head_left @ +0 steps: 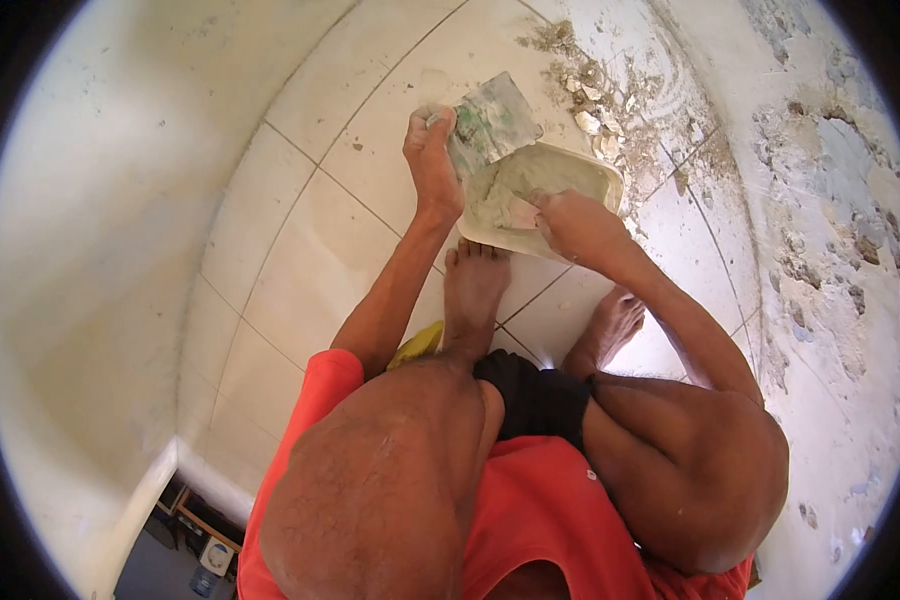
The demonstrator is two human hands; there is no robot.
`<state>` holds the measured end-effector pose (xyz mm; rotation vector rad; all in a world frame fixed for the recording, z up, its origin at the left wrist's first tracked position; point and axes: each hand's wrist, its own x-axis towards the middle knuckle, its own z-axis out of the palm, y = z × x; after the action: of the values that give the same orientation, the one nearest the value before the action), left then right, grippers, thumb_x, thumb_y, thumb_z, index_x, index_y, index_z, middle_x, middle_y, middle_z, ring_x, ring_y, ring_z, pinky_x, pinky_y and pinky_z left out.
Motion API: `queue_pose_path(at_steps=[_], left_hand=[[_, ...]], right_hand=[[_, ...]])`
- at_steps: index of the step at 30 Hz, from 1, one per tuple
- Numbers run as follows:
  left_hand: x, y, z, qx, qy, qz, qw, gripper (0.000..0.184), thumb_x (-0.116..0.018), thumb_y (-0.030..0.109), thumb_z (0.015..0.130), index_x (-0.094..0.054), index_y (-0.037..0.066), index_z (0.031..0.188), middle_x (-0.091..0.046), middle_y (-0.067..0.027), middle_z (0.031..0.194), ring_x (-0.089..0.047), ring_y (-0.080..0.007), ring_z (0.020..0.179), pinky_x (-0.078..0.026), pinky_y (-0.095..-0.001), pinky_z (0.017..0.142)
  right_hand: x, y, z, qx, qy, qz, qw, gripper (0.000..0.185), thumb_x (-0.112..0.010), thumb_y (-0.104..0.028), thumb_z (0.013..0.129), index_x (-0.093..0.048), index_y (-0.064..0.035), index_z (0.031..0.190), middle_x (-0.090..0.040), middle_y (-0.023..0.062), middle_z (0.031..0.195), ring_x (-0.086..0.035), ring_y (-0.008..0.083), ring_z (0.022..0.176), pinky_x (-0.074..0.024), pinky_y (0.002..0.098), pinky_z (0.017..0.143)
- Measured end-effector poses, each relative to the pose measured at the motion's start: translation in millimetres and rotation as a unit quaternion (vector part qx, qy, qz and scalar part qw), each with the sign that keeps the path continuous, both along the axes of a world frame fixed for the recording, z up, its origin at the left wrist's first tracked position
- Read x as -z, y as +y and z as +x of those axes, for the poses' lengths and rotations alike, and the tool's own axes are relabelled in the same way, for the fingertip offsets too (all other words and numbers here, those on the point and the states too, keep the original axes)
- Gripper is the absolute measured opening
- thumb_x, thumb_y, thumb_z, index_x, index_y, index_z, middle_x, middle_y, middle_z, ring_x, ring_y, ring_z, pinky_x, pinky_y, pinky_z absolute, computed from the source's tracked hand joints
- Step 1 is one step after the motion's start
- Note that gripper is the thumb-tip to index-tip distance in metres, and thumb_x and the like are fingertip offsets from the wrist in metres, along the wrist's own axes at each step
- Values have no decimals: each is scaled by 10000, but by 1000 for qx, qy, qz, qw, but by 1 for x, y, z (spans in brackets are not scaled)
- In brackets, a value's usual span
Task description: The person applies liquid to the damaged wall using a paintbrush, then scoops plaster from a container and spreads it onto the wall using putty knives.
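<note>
Left grip (433,158) clasps a smeared, rectangular plate (495,120); right grip (582,230), hold unclear, overhangs a rounded basin (507,240).

We're indoors, in what looks like a home's room under repair: pale floor tiles (300,240) spread beneath us, a flaking, pitted wall (840,250) at three o'clock, crumbled rubble (592,122) at one, and wooden furniture (210,528) past a door frame (147,508) between seven and eight.
</note>
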<state>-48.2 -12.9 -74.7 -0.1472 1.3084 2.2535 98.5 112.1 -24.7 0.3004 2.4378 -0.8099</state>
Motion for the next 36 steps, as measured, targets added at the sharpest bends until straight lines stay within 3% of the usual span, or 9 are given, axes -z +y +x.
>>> queue_pose_path(at_steps=[9, 11, 15, 17, 20, 26, 27, 31, 36], left_hand=[[-2, -10, -9, 22, -62, 31, 997, 128, -587, 136, 964, -556, 53, 1056, -608, -33, 981, -589, -122, 911, -509, -276, 811], [-8, -24, -22, 24, 15, -6, 1000, 196, -616, 137, 956, -535, 43, 1107, -622, -55, 1019, -604, -133, 939, -519, -281, 837], [-47, -35, -24, 68, 40, -21, 997, 266, -647, 122, 942, -508, 36, 1153, -629, -66, 1034, -608, -130, 940, -523, -279, 843], [-64, -32, -18, 117, 34, -114, 986, 310, -667, 109, 932, -488, 36, 1175, -630, -70, 1046, -612, -125, 941, -529, -279, 837], [-68, -23, -6, 151, -5, -53, 987, 293, -663, 99, 933, -492, 40, 1164, -631, -69, 1046, -620, -122, 924, -544, -281, 814], [-106, 1, 13, 224, -76, -5, 972, 232, -617, 95, 950, -509, 23, 1142, -637, -79, 1024, -641, -118, 893, -567, -284, 788], [-114, 4, 13, 245, -87, 1, 966, 216, -605, 100, 956, -514, 19, 1134, -638, -82, 1020, -647, -123, 885, -568, -286, 789], [-146, 7, 12, 259, -101, 17, 961, 199, -593, 109, 962, -518, 14, 1120, -637, -89, 1018, -657, -135, 876, -573, -290, 785], [-168, 7, 19, 220, -72, 29, 972, 201, -595, 101, 959, -517, 12, 1121, -633, -86, 1015, -653, -128, 893, -576, -295, 785]], right_hand=[[-20, 29, 5, -1, 38, -58, 998, 272, -545, -181, 901, -652, -33, 1102, -683, 232, 903, -652, 413, 870, -514, 485, 772], [-39, 42, 20, 24, 53, -87, 995, 264, -537, -162, 876, -658, -31, 1071, -687, 222, 895, -660, 400, 845, -524, 472, 755], [-83, 70, 46, 132, 24, -185, 974, 260, -527, -179, 922, -658, 0, 1058, -684, 167, 819, -672, 292, 745, -520, 390, 673], [-103, 80, 56, 154, 34, -215, 964, 263, -523, -183, 942, -658, 11, 1057, -681, 148, 798, -668, 249, 718, -514, 357, 649], [-124, 83, 72, 232, 69, -241, 940, 233, -557, -145, 953, -656, 28, 1073, -683, 126, 815, -662, 194, 714, -507, 313, 642], [-138, 85, 69, 142, 369, -72, 916, 232, -655, -35, 887, -687, -55, 1115, -651, 123, 853, -629, 228, 689, -496, 322, 602], [-142, 79, 64, 149, 373, -38, 915, 327, -669, -24, 854, -695, -150, 1154, -632, 96, 856, -615, 231, 686, -487, 333, 586], [-115, 67, 59, 68, 479, 169, 859, 504, -678, 10, 775, -689, -275, 1191, -624, 48, 884, -609, 223, 748, -486, 348, 599], [-92, 54, 66, 80, 501, 177, 843, 668, -699, 101, 707, -655, -259, 1269, -595, 53, 905, -575, 228, 746, -499, 306, 582]])
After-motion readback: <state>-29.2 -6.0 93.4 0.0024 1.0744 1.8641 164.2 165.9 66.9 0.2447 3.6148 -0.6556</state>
